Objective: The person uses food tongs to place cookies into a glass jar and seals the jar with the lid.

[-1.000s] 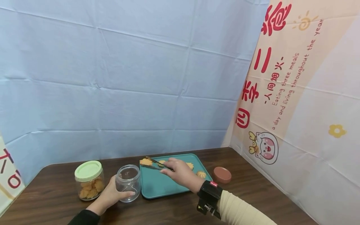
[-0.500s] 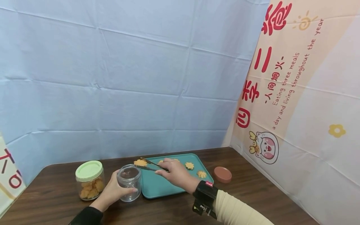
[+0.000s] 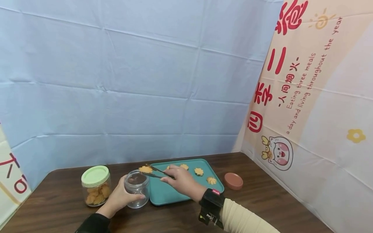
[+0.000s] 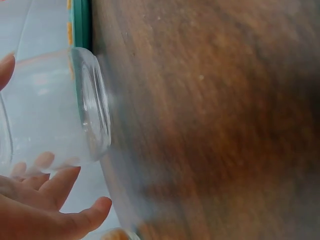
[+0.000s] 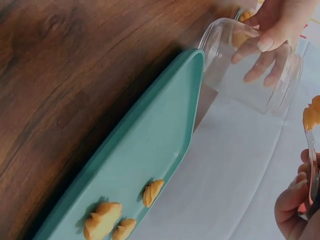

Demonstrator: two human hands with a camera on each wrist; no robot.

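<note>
My left grip [image 3: 121,194] clasps the clear jar [image 3: 141,185] beside the left edge of the tray [image 3: 169,193]; my right grip [image 3: 184,182] pinches tongs [image 3: 159,170] holding a cookie [image 3: 145,169] near the jar's rim.

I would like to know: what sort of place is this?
Probably a staged setting rather than an ordinary kitchen: a creased blue cloth behind the brown table, a printed cloth about meals at right, and cookies on a tray.

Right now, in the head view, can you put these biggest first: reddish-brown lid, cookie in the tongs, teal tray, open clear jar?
1. Teal tray
2. Open clear jar
3. Reddish-brown lid
4. Gripped cookie
</note>
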